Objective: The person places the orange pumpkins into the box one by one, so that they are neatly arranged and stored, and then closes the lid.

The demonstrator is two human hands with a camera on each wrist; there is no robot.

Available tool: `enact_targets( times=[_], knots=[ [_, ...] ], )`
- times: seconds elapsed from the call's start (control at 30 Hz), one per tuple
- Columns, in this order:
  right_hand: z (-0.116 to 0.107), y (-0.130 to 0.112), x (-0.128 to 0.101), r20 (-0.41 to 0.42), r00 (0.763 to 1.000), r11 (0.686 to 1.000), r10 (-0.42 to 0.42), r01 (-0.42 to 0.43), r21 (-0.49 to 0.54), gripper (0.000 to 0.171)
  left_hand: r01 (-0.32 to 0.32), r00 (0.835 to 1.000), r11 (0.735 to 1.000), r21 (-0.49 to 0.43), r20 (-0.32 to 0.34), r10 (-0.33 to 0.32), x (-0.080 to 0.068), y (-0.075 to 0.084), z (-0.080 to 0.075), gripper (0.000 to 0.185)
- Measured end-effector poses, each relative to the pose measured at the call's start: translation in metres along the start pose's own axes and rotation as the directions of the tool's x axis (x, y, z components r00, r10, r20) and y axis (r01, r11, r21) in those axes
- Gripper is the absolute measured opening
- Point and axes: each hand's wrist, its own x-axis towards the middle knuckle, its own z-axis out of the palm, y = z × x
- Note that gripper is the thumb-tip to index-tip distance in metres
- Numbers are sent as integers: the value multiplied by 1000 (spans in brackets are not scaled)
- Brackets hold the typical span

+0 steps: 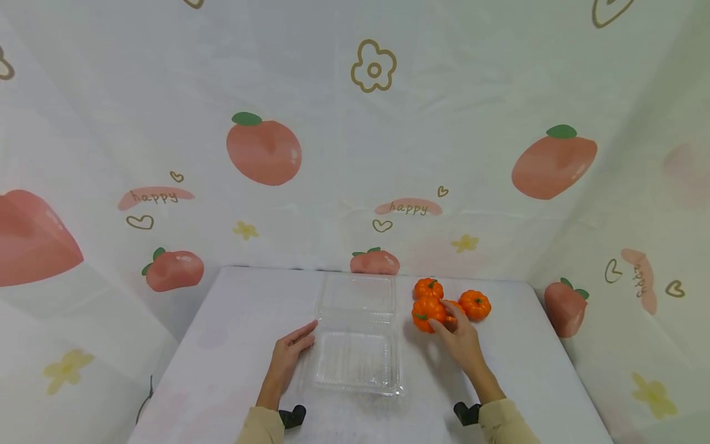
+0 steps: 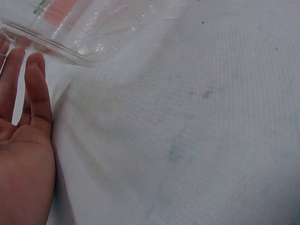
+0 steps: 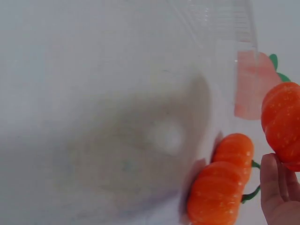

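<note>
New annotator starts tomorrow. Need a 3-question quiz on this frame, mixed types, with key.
1. True or false: the clear clamshell container lies open on the table.
2. Which hand is at the small orange pumpkins? A) left hand B) right hand C) both
3. Fill in: the left hand lies with straight fingers beside the container's ____ edge as the head camera sees it.

Key
1. True: the lid is folded back toward the wall.
2. B: its fingers are on the nearest pumpkin of the cluster; the grasp is not clear.
3. left
</note>
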Motion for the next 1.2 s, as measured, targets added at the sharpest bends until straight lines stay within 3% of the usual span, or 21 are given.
enact_targets(
  times=[0.2,0.57,0.8,1.2],
  knots=[
    [2,-8,5,-29,996,996,-84,84,-3,61,3,1000,1000,10,-12,-3,-3,-1,-1,42],
    [12,-31,14,3,998,996,-63,63,57,67,-27,999,1000,-3,-25,27,-3,-2,-2,43],
    [15,-42,18,25,996,995,-84,82,64,62,2,1000,1000,-27,-24,-3,-1,-3,-2,43],
    [25,-59,17,62,980,977,-190,182,111,56,-11,1000,1000,-25,-17,10,-1,-1,1,42]
  ],
)
